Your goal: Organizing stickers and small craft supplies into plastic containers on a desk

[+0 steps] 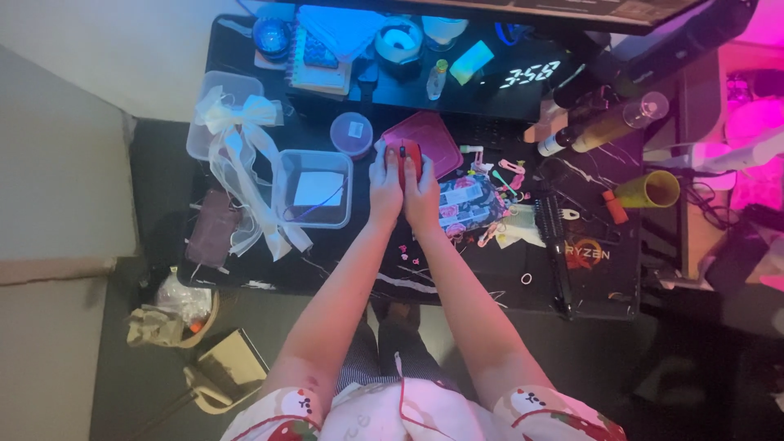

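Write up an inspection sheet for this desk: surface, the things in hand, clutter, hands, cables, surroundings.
Surface: dark desk, crowded nearly edge to edge.
Things in hand: small red object, held between both hands above a pink lid.
Clutter: clear container with white paper inside, white ribbon bow, floral pouch, scattered hair clips, black comb, yellow cup on its side, bottles.
Hands: left hand and right hand side by side, fingers wrapped on the red object.
Cables: dark cords at the right edge.
Surroundings: glowing digital clock, pink light at right, bin with crumpled waste on the floor.
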